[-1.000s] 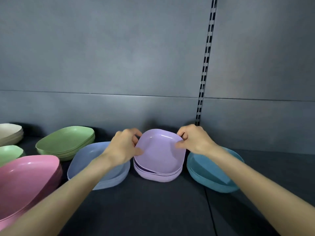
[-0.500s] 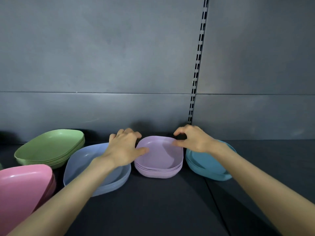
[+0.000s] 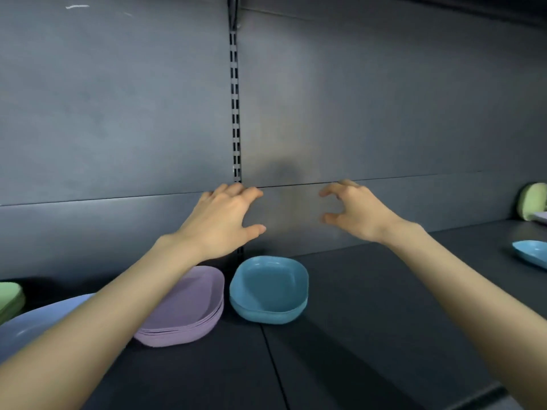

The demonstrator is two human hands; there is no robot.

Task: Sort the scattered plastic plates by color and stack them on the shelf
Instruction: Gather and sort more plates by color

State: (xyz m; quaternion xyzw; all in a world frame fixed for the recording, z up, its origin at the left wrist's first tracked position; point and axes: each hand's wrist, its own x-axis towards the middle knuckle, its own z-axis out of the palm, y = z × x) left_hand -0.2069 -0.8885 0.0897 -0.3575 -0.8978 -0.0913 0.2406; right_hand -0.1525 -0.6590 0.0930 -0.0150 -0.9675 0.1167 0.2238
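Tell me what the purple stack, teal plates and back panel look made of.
Purple stack: likely matte plastic; thin even rims nest tightly, no glare. Teal plates: likely plastic, satin; soft highlights along the inner wall. Back panel: probably painted sheet metal; flat grey, straight seam, slotted upright.

Left hand [image 3: 219,220], right hand [image 3: 355,214] — now aloft, off the purple stack [image 3: 189,309]
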